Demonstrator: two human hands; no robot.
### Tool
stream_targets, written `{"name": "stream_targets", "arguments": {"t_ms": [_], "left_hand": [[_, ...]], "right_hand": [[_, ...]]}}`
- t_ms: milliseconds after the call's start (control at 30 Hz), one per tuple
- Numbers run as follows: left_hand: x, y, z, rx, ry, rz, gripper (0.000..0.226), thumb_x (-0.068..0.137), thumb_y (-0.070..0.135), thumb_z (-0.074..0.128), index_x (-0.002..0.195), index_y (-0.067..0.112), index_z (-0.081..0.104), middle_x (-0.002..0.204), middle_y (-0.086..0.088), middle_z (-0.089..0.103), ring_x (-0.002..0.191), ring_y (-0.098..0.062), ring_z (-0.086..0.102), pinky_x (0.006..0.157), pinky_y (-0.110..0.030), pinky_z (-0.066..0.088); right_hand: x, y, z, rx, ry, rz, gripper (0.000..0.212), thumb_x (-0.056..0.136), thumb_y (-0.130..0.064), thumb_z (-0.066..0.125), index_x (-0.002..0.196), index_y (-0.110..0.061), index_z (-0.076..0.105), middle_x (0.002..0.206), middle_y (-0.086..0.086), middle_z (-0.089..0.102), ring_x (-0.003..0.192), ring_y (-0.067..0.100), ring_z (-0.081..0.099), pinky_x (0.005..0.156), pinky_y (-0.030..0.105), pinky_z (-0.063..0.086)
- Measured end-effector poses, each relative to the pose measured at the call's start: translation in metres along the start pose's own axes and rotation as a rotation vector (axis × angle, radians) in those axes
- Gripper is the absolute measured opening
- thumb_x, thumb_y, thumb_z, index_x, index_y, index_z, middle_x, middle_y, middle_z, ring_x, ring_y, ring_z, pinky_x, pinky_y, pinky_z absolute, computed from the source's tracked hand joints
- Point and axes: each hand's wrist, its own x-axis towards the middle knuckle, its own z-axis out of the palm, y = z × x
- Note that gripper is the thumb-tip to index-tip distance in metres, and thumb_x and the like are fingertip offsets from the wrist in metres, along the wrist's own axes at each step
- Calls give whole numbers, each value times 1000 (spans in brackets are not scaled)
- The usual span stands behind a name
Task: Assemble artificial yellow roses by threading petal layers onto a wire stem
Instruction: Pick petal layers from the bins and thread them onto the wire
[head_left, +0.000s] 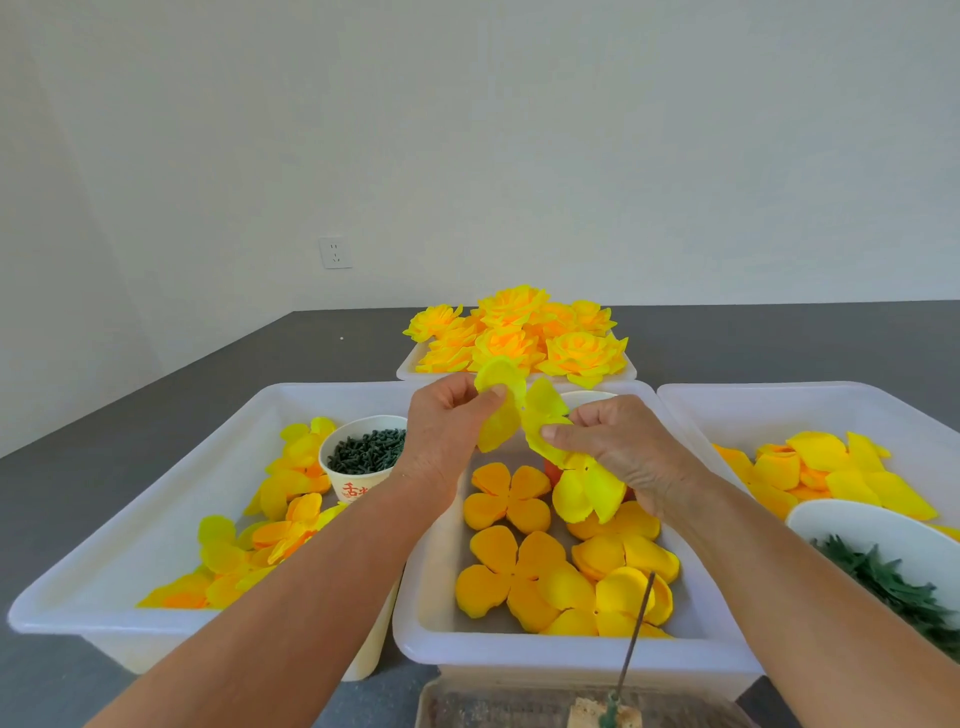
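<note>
I have a pale yellow petal layer (519, 410) stretched between both hands, up above the middle tub (415, 613). My left hand (447, 431) pinches its left lobe between thumb and fingers; my right hand (618, 441) pinches the right lobe, and lower in that same hand hangs a second layer (587, 491), so the right is holding two pieces. A small hole shows near the centre of the spread layer, facing me.

My read is that this is the separating and lining-up step: one layer is peeled open and ready, but nothing is on the wire yet. The stem (636, 634) stands upright at the near edge, its foot stuck in a block (602, 712) on a tray (447, 701), well below and nearer than my hands, its tip bare.

Next I would need to bring the layer down toward me and set that centre hole over the wire tip, then push it down. The fabric looks thin and floppy, so the hole could drift off line unless I keep it taut.

Below my hands the middle tub holds orange layers (511, 496) lying flat. The left tub (156, 519) has loose petals and a cup (363, 457) of dark green bits. The right tub (810, 400) has more yellow petals and a bowl (857, 525) of green leaves. Finished roses (519, 332) fill the far tub.
</note>
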Motion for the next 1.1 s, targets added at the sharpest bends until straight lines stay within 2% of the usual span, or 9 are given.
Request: {"name": "stream_targets", "arguments": {"t_ms": [67, 133, 267, 433, 567, 767, 900, 1000, 1100], "left_hand": [[-1, 2, -1, 11, 9, -4, 11, 87, 8, 62, 81, 0, 64, 77, -17, 59, 70, -24, 51, 66, -35, 44], [1, 1, -2, 36, 21, -6, 14, 87, 7, 62, 74, 8, 65, 71, -10, 63, 64, -19, 55, 63, -29, 47], [0, 0, -3, 63, 3, -24, 18, 86, 8, 64, 79, -8, 62, 73, -18, 58, 65, -24, 50, 61, -32, 45], [0, 2, -2, 40, -62, -72, 25, 85, 4, 62, 63, 8, 51, 58, -8, 49, 58, -20, 45, 57, -29, 44], [-3, 3, -1, 40, -115, -88, 18, 85, -1, 60, 73, 12, 57, 54, 3, 60, 45, -7, 55, 43, -17, 46], [-6, 7, 0, 74, -212, -129, 34, 87, -8, 49, 101, 21, 59, 76, -8, 62, 49, -8, 61, 42, -19, 46], [-8, 10, 0, 38, -253, -140, 28, 88, -8, 47, 87, 12, 67, 72, -6, 65, 50, -11, 63, 43, -21, 49], [-7, 8, -1, 13, -198, -146, 18, 89, 0, 53, 82, 9, 66, 73, -9, 65, 51, -11, 62, 45, -23, 51], [-6, 5, -2, 18, -178, -88, 15, 85, -6, 60, 81, 9, 62, 71, -12, 63, 52, -15, 61, 48, -24, 54]], "right_hand": [[1, 1, -1, -21, -4, -12, 17, 80, -23, 72, 74, -8, 68, 67, -1, 62, 66, 11, 55, 63, 26, 43], [2, 2, -2, -43, 8, -35, 25, 80, -22, 73, 59, -14, 60, 53, -10, 55, 56, 5, 49, 57, 23, 38], [6, 6, -3, -46, 57, -85, 46, 78, -20, 74, 44, -16, 43, 35, -12, 34, 41, 4, 34, 54, 25, 30], [8, 6, -5, -6, 58, -81, 48, 75, -26, 76, 43, -18, 42, 38, -12, 32, 42, 5, 31, 50, 25, 28], [8, 7, -6, -5, 17, -81, 45, 71, -27, 79, 40, -19, 46, 42, -8, 37, 47, 9, 35, 52, 27, 30], [9, 8, -7, -36, 25, -22, 44, 67, -35, 80, 47, -12, 48, 50, 3, 38, 56, 19, 37, 61, 33, 32], [9, 9, -5, -80, 32, 14, 41, 72, -40, 76, 50, -11, 57, 45, -6, 43, 53, 11, 41, 60, 30, 37], [7, 7, -7, -41, 1, 45, 38, 72, -38, 76, 68, -1, 68, 61, 2, 55, 65, 13, 49, 68, 33, 43], [4, 4, -10, -32, -144, 84, 26, 70, -27, 80, 70, -4, 69, 73, 11, 61, 76, 21, 54, 74, 38, 44]]}}
